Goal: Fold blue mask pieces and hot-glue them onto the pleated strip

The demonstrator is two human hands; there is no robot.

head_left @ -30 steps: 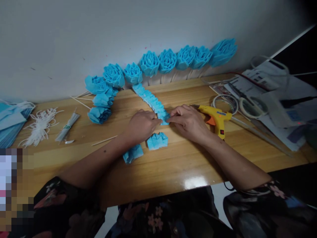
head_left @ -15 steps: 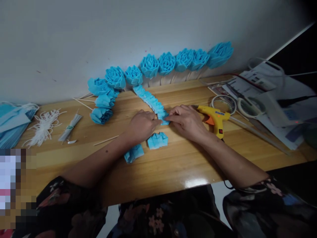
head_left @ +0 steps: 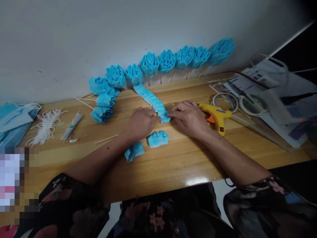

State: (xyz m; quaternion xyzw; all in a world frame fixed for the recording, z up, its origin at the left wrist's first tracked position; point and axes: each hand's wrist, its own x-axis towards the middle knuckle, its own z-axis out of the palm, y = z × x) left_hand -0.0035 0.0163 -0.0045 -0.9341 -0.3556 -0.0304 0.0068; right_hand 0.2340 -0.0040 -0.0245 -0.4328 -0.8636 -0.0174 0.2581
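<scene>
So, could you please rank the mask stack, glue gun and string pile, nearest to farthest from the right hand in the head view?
1. Glue gun: right of the right hand.
2. String pile: well to the left.
3. Mask stack: at the far left.

blue row of overlapping folded pieces [head_left: 151, 99], narrow, pleated-looking, lying diagonally on the wooden tabletop [head_left: 168, 168]

A grey wall [head_left: 74, 33] fills the top of the frame before me, flecked with small marks [head_left: 40, 71]. Against it runs a wood-grain desk [head_left: 168, 168], a white glare [head_left: 196, 180] shining below centre; the upper right falls dark.
</scene>
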